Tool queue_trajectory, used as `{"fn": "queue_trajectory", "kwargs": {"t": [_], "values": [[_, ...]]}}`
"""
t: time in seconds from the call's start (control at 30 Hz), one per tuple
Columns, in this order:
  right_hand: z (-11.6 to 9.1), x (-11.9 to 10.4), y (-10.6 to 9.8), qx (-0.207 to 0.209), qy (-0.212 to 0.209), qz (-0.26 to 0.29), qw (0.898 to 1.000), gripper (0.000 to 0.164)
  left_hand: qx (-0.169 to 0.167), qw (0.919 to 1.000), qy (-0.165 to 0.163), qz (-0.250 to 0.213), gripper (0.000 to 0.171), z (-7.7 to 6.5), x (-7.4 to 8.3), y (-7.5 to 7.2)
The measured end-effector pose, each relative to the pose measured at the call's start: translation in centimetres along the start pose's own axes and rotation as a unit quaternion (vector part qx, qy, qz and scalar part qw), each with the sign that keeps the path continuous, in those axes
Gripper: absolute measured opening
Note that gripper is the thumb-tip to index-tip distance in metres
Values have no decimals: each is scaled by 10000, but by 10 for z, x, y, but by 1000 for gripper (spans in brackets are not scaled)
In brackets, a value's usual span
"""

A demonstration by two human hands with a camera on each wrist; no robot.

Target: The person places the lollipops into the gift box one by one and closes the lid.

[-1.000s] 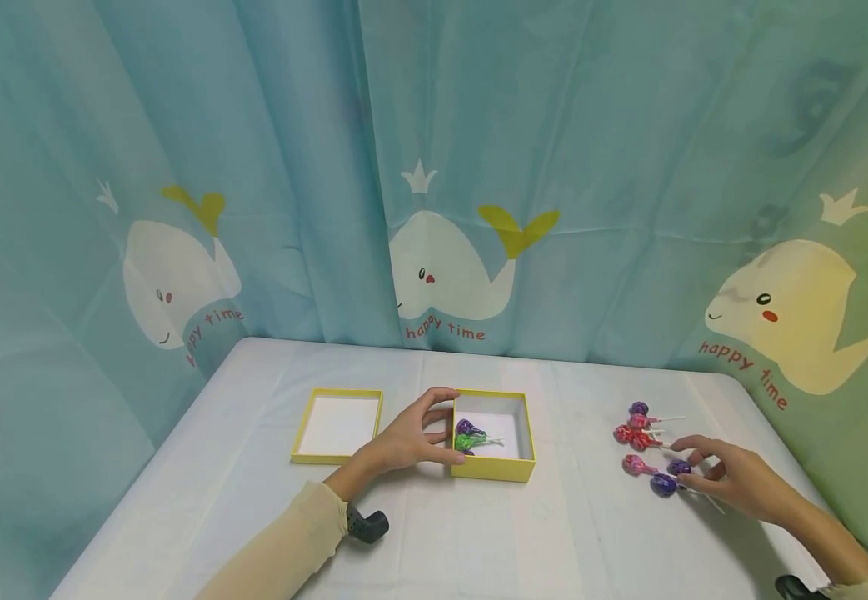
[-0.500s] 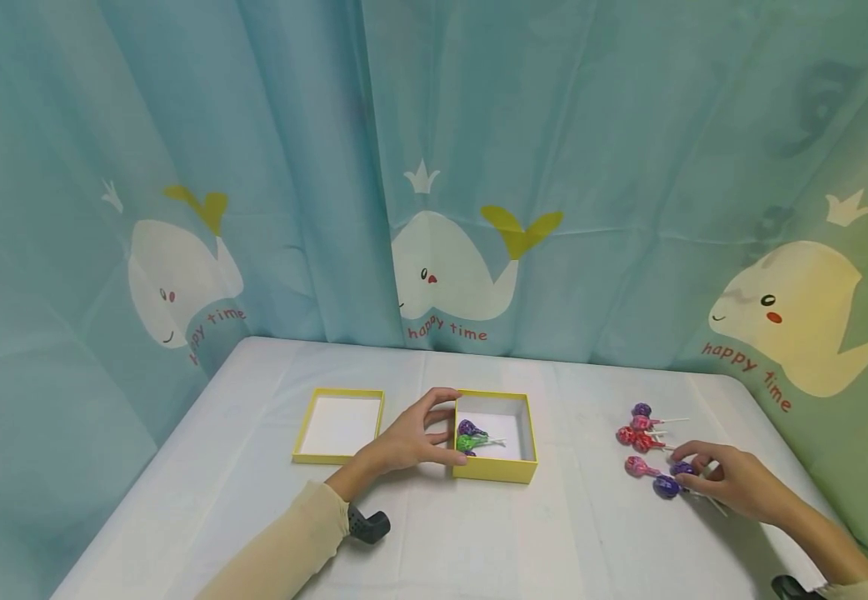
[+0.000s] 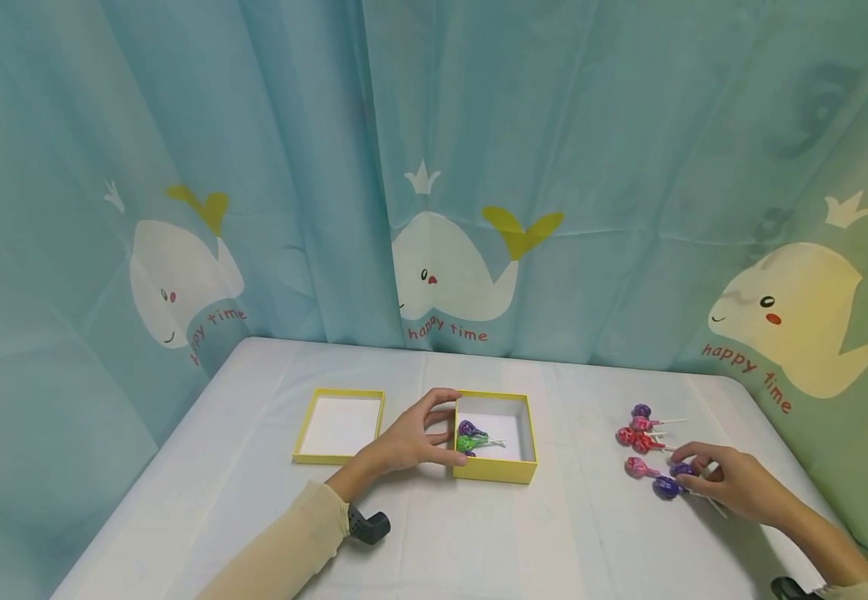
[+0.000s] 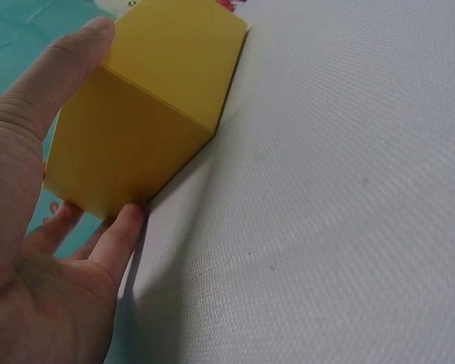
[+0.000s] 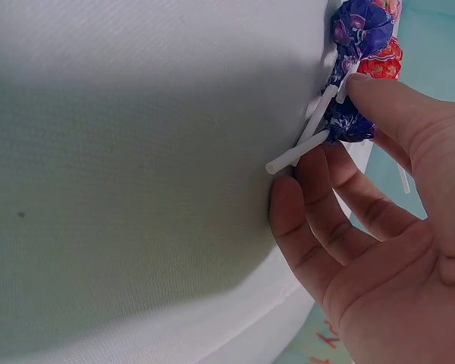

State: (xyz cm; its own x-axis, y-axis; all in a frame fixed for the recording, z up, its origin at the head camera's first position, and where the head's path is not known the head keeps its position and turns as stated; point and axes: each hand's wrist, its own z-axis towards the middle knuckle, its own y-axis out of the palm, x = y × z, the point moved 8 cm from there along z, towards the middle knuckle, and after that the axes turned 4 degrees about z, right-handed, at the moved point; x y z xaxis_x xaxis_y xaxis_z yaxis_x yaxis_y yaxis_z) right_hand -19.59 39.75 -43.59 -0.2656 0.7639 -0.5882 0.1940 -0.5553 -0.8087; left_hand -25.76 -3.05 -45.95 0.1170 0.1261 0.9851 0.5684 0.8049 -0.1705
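My left hand (image 3: 407, 437) grips the left end of a yellow box (image 3: 494, 472), thumb at the near corner and fingers at the far one. Inside the box, purple (image 3: 470, 428) and green lollipops (image 3: 470, 442) lie against the left wall. On the right, my right hand (image 3: 741, 482) has thumb and fingers curled round a purple lollipop (image 5: 350, 125), low over the cloth. A second purple lollipop (image 3: 665, 487) lies against it, their white sticks crossing in the right wrist view. The fingers partly hide the contact.
Beyond the right hand lie more lollipops: a pink one (image 3: 636, 467), red ones (image 3: 626, 436) and another purple one (image 3: 641, 410). Left of the box is a shallow yellow-rimmed lid (image 3: 321, 459), inside up. A white cloth (image 3: 539, 542) covers the table; a whale-print curtain (image 3: 291, 167) hangs behind.
Both hands, the box and the lollipops have hardly moved. The head view has shifted very slightly.
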Motion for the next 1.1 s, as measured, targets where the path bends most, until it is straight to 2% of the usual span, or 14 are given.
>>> {"fn": "queue_trajectory", "kwargs": {"t": [0.4, 0.63, 0.93, 1.1], "values": [[-1, -1, 0, -38, -5, 56, 10000, 19, 24, 10000, -14, 10, 95, -1, 0, 0], [1, -5, -2, -85, -194, 76, 9997, 17, 39, 10000, -24, 79, 92, -1, 0, 0], [6, -11, -13, -385, -166, -29, 9991, 22, 32, 10000, 2, 64, 92, 0, -3, -1], [7, -20, -19, -300, -640, -126, 9974, 20, 30, 10000, 15, 16, 93, 0, -3, -1]]}}
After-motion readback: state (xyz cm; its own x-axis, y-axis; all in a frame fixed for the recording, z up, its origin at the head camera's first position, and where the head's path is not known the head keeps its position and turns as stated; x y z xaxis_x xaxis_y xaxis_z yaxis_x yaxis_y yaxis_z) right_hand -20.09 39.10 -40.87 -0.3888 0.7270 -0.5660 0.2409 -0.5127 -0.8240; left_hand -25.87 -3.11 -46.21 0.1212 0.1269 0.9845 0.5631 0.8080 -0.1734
